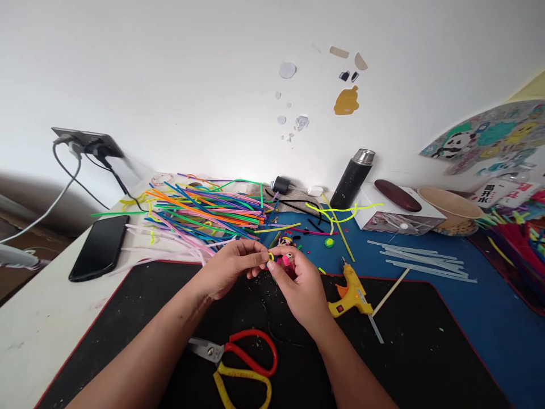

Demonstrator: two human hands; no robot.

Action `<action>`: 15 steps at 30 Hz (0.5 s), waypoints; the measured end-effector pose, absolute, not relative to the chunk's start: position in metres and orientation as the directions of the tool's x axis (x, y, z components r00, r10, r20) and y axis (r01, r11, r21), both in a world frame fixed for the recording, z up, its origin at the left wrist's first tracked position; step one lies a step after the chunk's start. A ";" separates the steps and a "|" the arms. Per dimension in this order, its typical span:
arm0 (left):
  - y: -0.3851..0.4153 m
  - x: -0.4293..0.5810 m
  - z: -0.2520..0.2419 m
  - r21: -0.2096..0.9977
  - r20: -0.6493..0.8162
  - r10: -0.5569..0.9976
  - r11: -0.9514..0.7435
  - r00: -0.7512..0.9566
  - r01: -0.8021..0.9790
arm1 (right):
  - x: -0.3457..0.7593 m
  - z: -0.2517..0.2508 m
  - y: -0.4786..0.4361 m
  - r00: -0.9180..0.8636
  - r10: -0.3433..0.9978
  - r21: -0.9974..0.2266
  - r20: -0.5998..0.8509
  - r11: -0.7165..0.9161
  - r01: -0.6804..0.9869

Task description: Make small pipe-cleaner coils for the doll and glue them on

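At the frame's centre, the left hand (234,264) and right hand (303,287) pinched a yellow piece (271,257) (its shape mostly hidden by fingers). A pink bit (285,260) among the right's fingers was hard to identify. Bottom centre, the frame edge cropped the scissors (216,353).

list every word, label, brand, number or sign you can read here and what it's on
"开水": black characters on the white package at the far right; the character before them is unclear.
Red print beside it: too blurred to read surely.
Label on the yellow glue gun: too small to read.
Marks on the scissors blade: too small.
Print on the yellow wall sticker: too small.
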State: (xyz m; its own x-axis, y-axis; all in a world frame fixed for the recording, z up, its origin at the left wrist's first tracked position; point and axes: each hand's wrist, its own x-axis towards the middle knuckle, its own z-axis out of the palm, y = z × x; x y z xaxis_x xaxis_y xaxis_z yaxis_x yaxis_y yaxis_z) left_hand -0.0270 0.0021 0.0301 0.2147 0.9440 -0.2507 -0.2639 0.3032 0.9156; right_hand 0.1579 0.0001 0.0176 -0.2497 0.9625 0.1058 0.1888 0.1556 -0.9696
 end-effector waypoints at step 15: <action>0.000 -0.026 0.030 0.788 -0.373 0.882 0.464 0.287 -0.403 | 0.160 0.017 -0.002 -0.264 0.953 -0.957 0.149 0.206 0.206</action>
State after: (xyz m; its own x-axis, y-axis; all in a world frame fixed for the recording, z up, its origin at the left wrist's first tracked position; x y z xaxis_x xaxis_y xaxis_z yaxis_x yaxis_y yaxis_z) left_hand -0.0257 0.0004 0.0300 0.2868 0.8824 -0.3731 -0.4033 0.4645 0.7884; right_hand 0.1597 -0.0020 0.0172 -0.2642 0.9529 0.1487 0.2058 0.2063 -0.9566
